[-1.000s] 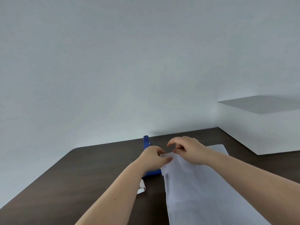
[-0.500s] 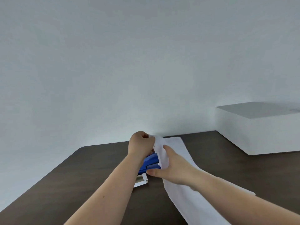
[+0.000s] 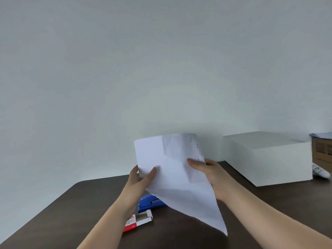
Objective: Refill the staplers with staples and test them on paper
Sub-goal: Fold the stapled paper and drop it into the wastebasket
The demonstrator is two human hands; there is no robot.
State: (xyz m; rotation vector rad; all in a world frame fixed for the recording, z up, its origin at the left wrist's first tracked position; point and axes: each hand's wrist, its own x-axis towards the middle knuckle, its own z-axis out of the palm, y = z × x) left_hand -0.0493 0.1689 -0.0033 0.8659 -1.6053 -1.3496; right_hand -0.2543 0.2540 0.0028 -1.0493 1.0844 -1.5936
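Observation:
I hold a white sheet of paper (image 3: 172, 169) up off the dark table (image 3: 53, 221). My left hand (image 3: 142, 178) pinches its left edge and my right hand (image 3: 208, 173) grips its right side, where a row of small staple marks runs along the edge. Below the paper a blue stapler (image 3: 150, 203) lies on the table, partly hidden by my left wrist and the sheet. Just in front of it sits an opened red-and-white staple box (image 3: 138, 221).
A large white box (image 3: 269, 159) stands at the back right of the table. Further right are a brown cardboard box (image 3: 322, 153) with papers on top and a white object (image 3: 320, 172) with dark lettering. A pale wall runs behind the table.
The paper was down at the stapler with both hands on it; now both hands have lifted the sheet upright, clear of the stapler. My view has shifted, bringing the staple box into sight.

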